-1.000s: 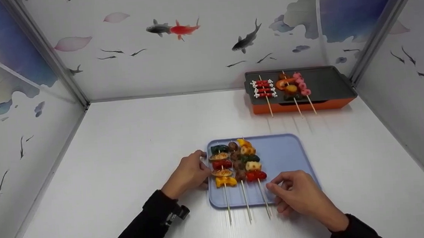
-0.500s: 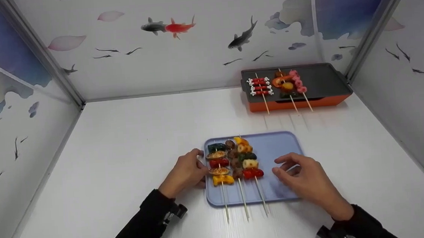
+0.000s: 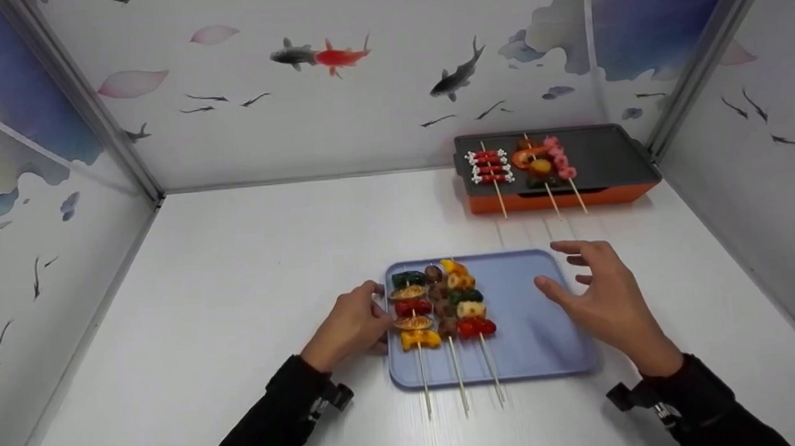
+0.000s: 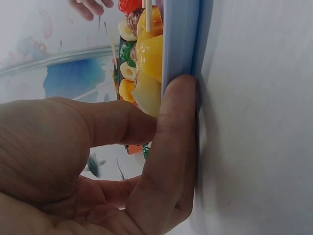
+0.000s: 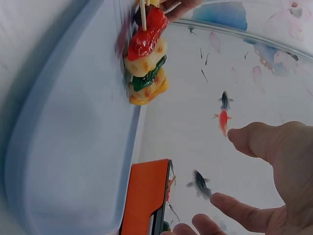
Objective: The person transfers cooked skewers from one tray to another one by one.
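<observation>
My left hand (image 3: 350,328) holds the left rim of a light blue tray (image 3: 528,347); in the left wrist view its fingers (image 4: 171,132) lie along the tray's outer wall, thumb by the rim. Three food skewers lie side by side on the tray's left half, sticks pointing towards me over the front rim: a vegetable skewer (image 3: 412,307) with yellow and red pieces, a brown meatball skewer (image 3: 445,309), and a mixed skewer (image 3: 472,309) ending in red. Above the tray's right side hovers my right hand (image 3: 609,299), fingers spread and holding nothing.
At the back right stands an orange grill (image 3: 619,195) with a dark plate. On it lie a red and white skewer (image 3: 489,167), a shrimp skewer (image 3: 539,164) and a pink skewer (image 3: 561,158), sticks overhanging the front. Patterned walls (image 3: 391,125) enclose the white table (image 3: 246,261).
My right hand has left the mixed skewer's stick area, moved right and away from me across the tray, and spread its fingers. The left hand stays at the tray's rim.
</observation>
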Motion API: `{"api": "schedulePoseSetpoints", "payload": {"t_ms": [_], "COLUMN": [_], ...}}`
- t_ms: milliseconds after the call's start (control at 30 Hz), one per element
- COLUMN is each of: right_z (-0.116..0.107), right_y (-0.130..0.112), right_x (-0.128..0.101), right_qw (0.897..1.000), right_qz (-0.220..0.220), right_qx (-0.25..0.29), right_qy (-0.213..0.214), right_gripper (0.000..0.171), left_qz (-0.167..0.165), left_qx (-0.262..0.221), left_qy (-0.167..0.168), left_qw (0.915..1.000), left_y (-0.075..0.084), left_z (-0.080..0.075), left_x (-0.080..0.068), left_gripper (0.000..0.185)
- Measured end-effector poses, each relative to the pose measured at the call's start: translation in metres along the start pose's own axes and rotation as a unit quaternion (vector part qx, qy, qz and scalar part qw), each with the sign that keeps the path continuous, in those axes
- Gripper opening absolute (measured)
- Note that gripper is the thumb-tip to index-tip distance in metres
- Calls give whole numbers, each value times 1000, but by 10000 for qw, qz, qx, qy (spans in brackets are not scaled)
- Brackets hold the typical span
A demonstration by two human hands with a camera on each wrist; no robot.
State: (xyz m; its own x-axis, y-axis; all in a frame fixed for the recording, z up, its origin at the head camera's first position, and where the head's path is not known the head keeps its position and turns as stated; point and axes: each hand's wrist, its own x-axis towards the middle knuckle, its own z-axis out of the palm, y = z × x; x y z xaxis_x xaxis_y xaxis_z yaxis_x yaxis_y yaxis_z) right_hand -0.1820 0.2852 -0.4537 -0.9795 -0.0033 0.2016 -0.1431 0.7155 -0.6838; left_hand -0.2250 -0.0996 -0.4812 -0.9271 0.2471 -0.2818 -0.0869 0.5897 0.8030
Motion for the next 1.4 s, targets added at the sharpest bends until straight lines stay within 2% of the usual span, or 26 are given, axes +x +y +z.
{"api": "schedulePoseSetpoints", "payload": {"t_ms": [467, 1000, 1400], "right_z": [-13, -13, -14], "right_y": [13, 36, 65], "right_x": [34, 76, 117], "right_qw": [9928, 9843, 9840], "right_qz": [-743, -945, -819], "right_qx": [-396, -572, -666], "right_qy": [853, 1378, 1434], "right_gripper": [75, 73, 64], "left_qz": [-15, -12, -12], "left_qx": [-166, -80, -87], "left_qy": [-34, -29, 15], "left_qw": [9999, 10000, 10000], "left_y": [-1, -1, 0], "left_z": [0, 1, 1], "left_x": [0, 1, 1], "left_gripper": [64, 63, 59]}}
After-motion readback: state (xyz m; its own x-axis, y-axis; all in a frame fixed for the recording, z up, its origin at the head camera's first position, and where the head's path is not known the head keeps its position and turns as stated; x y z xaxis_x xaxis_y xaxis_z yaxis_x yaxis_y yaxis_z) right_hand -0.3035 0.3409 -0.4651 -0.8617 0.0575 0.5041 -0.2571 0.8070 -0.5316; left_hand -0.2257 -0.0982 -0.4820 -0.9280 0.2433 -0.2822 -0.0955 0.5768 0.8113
